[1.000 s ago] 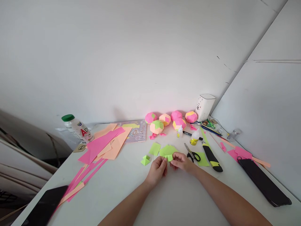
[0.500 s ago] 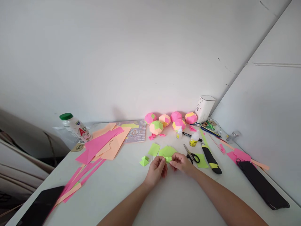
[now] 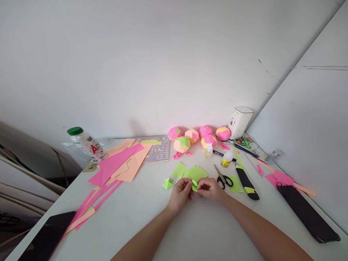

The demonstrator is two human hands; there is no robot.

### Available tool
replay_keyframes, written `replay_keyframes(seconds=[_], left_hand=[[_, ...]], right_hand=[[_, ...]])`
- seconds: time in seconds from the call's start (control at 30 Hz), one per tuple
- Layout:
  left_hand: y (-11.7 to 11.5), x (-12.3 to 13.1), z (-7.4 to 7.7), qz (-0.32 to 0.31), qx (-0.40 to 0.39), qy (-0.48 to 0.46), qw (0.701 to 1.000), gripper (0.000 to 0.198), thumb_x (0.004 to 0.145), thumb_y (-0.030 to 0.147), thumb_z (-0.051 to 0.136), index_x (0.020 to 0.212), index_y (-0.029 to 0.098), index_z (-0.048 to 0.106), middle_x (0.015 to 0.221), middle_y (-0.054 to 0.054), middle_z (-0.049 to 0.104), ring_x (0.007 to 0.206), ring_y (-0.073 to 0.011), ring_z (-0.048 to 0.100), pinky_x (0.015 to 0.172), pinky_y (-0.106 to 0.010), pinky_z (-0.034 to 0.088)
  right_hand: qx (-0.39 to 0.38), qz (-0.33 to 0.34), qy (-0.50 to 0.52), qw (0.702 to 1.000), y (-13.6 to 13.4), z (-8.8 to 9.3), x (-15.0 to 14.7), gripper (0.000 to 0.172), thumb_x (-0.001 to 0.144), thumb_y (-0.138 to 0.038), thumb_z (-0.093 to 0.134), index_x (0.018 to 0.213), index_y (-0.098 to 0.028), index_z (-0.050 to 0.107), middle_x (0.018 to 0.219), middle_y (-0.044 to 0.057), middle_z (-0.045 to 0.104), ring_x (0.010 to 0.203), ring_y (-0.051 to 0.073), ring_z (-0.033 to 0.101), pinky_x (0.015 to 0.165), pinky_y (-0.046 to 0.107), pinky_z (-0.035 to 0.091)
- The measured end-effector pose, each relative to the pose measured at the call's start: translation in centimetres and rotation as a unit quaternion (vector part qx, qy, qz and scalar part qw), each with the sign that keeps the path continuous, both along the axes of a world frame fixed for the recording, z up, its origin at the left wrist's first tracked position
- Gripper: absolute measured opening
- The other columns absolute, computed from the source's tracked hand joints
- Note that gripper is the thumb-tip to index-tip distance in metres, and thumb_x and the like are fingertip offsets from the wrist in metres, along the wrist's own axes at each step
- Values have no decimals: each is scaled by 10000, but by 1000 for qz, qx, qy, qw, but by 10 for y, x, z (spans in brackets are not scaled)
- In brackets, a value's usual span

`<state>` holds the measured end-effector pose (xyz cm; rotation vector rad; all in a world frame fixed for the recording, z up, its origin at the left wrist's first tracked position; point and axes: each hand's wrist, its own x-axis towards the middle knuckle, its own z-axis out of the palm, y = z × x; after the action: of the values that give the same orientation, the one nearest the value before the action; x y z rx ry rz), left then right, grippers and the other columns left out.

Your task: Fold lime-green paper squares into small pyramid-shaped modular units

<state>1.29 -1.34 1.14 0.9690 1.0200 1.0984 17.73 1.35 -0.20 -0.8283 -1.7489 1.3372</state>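
Observation:
A small folded piece of green paper (image 3: 194, 186) is pinched between my two hands above the white table. My left hand (image 3: 180, 191) grips its left side, thumb on top. On its right side, the fingers of my right hand (image 3: 211, 189) are closed at the paper's edge. Just beyond lie a larger green paper sheet (image 3: 196, 172) and a green square (image 3: 179, 170). A folded green paper shape (image 3: 168, 183) rests left of my left hand. Black-handled scissors (image 3: 223, 178) lie to the right of my right hand, partly over another green piece (image 3: 236, 185).
Several many-sided paper balls (image 3: 182, 144) stand along the wall. Two glue bottles (image 3: 226, 158), a marker (image 3: 224, 156) and a utility knife (image 3: 247, 182) are at right. Pink and peach sheets (image 3: 116, 165), a white bottle (image 3: 88, 145) and a black phone (image 3: 47, 237) occupy the left.
The green paper between my fingers has turned and now stands more upright. My right hand has shifted slightly. The whole view has moved a little.

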Motion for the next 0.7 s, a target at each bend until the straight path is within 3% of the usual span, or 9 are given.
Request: replay_keyframes(seconds=[0.2,0.7], left_hand=[[-2,-2,1,-26,5,14,1000,398,721,480,578,935,146,544,466,50,516,425,-98,462,445,-222,385],[-8,-1,-5,-78,62,62,993,394,770,430,544,1065,171,518,663,34,479,484,-82,441,473,-234,358]], right_hand=[[29,-13,-12,999,0,1,-1,133,741,-289,642,682,-178,596,689,0,545,489,110,560,467,243,454],[-93,-56,18,994,0,2,-1,195,725,-334,669,730,-167,569,531,-35,559,462,110,544,460,234,447]])
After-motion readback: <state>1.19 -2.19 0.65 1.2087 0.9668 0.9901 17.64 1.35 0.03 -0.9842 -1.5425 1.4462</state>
